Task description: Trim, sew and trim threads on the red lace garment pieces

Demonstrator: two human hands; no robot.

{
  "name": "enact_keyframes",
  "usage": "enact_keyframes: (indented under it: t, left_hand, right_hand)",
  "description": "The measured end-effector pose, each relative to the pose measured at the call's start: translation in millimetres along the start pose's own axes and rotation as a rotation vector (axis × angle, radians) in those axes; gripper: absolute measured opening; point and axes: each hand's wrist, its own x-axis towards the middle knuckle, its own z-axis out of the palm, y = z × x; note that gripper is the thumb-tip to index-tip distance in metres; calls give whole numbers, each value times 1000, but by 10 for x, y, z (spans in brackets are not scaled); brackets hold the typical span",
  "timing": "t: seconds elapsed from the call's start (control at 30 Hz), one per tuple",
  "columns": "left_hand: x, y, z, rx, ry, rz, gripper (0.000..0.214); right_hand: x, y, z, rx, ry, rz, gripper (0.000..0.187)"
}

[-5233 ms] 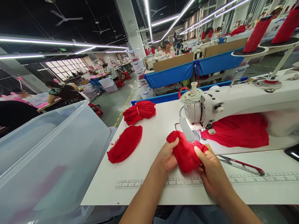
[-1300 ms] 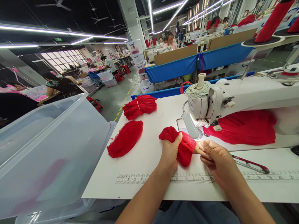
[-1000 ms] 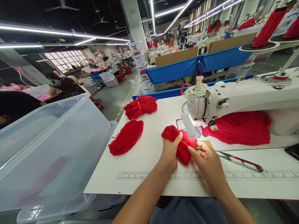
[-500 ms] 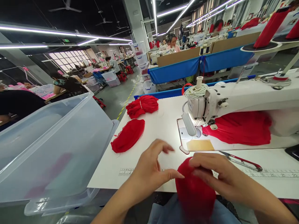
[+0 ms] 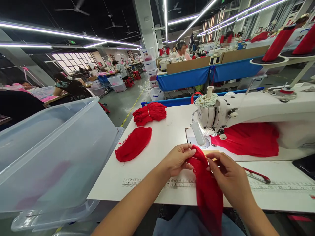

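Note:
A piece of red fabric (image 5: 209, 190) hangs from both hands over the table's front edge towards my lap. My left hand (image 5: 180, 159) pinches its upper left corner between thumb and fingers. On the right side of the same piece, my right hand (image 5: 225, 170) is closed on its edge. Just beyond the hands stands a white sewing machine (image 5: 243, 111), with another red fabric piece (image 5: 253, 139) lying under its arm. Red-handled thread snips (image 5: 259, 176) lie right of my right hand, partly hidden by it.
On the white table (image 5: 159, 144) are a flat red piece (image 5: 134, 144), a tied red bundle (image 5: 149, 113) and a printed ruler strip (image 5: 157, 184). A clear plastic bin (image 5: 61, 157) stands left. Red thread cones (image 5: 278, 44) rise at the right. Other people work further back.
My left hand has moved right and taken hold of the red fabric. Both hands have raised its top edge nearer to the sewing machine. The view has shifted slightly.

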Motion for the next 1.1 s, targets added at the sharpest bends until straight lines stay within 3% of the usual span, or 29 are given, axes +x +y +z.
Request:
enact_keyframes:
  t: [0.13,0.27,0.4,0.63,0.77,0.93,1.1]
  left_hand:
    - [114,-13,47,-75,28,73,33]
    - [156,-141,40,-53,-22,129,43]
    - [152,-254,40,20,-76,164,45]
    - [103,-228,70,202,-122,261,33]
    - [118,-239,44,346,-73,322,30]
    - [149,-249,23,312,-50,301,30]
    - [128,-224,53,457,-4,371,31]
  right_hand:
    - [-19,119,104,-172,40,6,21]
    - [-41,231,117,-293,104,-28,22]
    - [-40,227,129,-273,149,-139,16]
    - [34,171,213,-230,152,-124,16]
    - [103,114,177,-80,122,-10,19]
    - [139,150,112,209,-118,325,29]
    - [94,290,124,283,-175,342,33]
